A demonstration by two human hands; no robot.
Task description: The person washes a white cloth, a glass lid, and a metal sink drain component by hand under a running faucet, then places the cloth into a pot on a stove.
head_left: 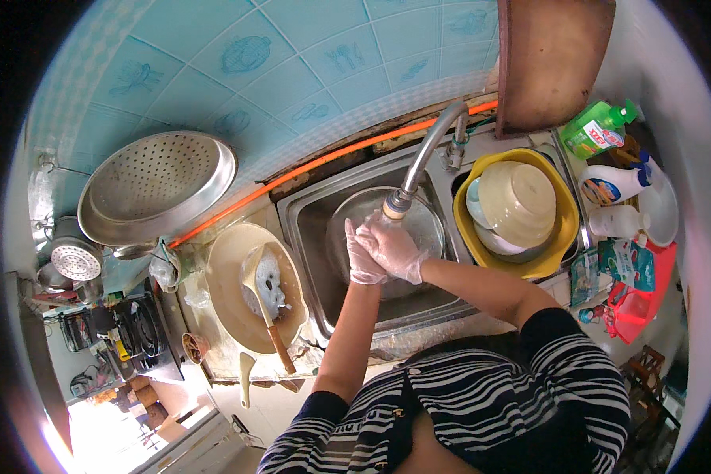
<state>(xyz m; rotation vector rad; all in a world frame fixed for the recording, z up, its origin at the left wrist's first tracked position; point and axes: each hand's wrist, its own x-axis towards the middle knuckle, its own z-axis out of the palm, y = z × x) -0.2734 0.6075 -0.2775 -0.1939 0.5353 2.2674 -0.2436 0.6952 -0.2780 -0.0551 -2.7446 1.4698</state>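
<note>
Both hands wear thin clear plastic gloves and press together under the tap (413, 172), above the left sink basin (317, 278). My left hand (361, 258) has its palm turned inward against the other. Across it lies my right hand (396, 247), hiding most of the left fingers. No object shows between them, though the space between the palms is hidden. Below is a round metal pan (429, 234) in the basin. The tap's spout end (396, 204) is just over the right hand.
Left is a cream wok (222, 296) holding suds and a wooden-handled ladle (266, 314). A yellow basin (468, 237) of bowls (524, 201) sits right. Bottles (613, 183) line the right counter. Above the wok hangs a large metal strainer (160, 183).
</note>
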